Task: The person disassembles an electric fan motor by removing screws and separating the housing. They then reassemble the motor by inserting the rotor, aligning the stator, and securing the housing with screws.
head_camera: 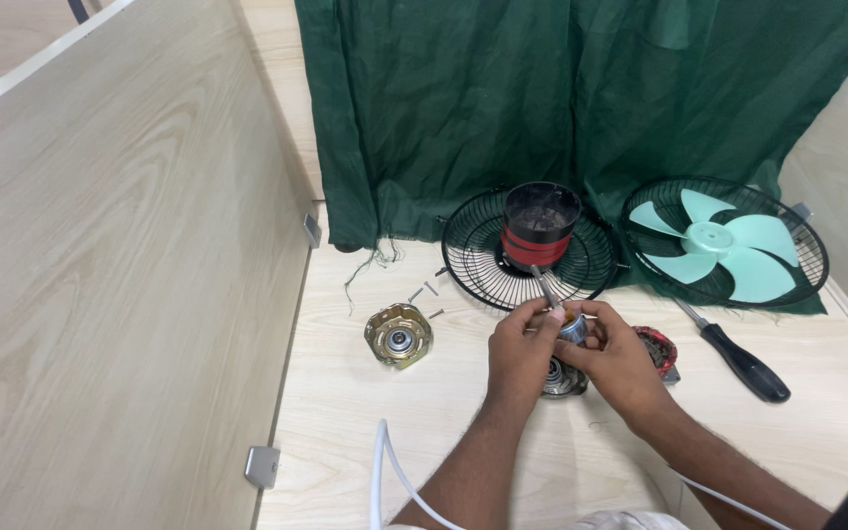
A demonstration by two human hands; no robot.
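Both my hands are pinched on the small metal rotor (pixel 571 327): left hand (pixel 520 351) and right hand (pixel 616 355) hold it just above the motor base (pixel 563 381), near the black fan guard (pixel 473 257).

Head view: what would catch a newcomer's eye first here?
Both hands, left hand and right hand, meet mid-table around a small metal motor part with a shaft. Behind them sit a black fan grille holding a black-and-red housing, and pale green fan blades to the right.
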